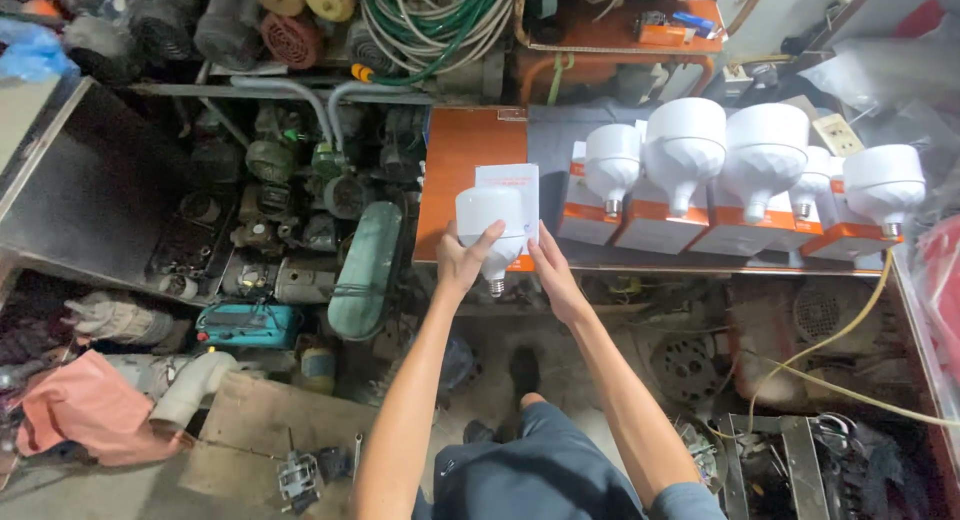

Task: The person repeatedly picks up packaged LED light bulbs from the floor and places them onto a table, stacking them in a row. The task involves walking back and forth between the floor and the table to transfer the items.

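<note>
The left hand (462, 260) grips a white bulb (488, 223); the right hand (553, 272) holds its box (512, 195) behind.

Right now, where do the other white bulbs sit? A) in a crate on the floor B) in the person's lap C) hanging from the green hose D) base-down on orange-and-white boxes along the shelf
D: the row of white bulbs stands on orange-and-white boxes along the shelf, to the right of the bulb that the left hand holds.

Workshop clutter around my table

Four white bulbs (765, 155) stand on orange boxes (735, 230); coiled green hose (440, 20) hangs above old motors (290, 190).
</note>
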